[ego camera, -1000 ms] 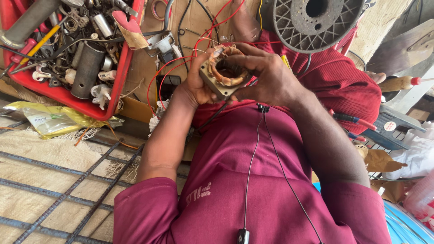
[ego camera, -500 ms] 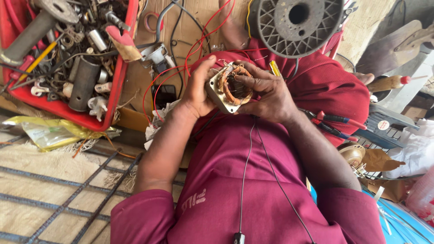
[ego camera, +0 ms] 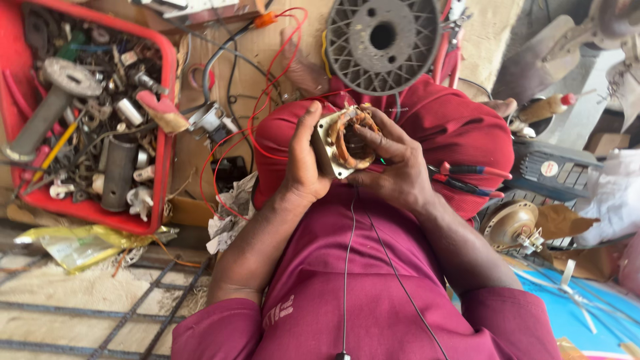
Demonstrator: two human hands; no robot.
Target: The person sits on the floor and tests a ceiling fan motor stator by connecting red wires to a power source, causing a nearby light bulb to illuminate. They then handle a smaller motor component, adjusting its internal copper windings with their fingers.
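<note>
Seated in maroon clothing, knees drawn up, with 1 thin black cable (ego camera: 347, 267) running down the chest. Off to the left, 1 red tray (ego camera: 165, 133) heaped with metal scrap: bolts, a dark cylinder (ego camera: 120, 172), a grey handled tool (ego camera: 57, 93). Above the knees, 1 round grey fan guard (ego camera: 383, 43) lying flat on cardboard, with red wires (ego camera: 230, 143) and black ones looping between it and the tray. At right, 1 brass-coloured round motor cover (ego camera: 510, 225) and 2 red-handled tools (ego camera: 467, 179) resting on the thigh. Held over the lap, just in front of the knees, 1 small motor stator (ego camera: 343, 141) with copper windings, square metal frame. Left hand (ego camera: 303, 163) clamped on its left edge, thumb up along the side; right hand (ego camera: 393, 167) wrapped round the right side, fingers (ego camera: 373, 137) curled onto the windings, partly hiding them.
</note>
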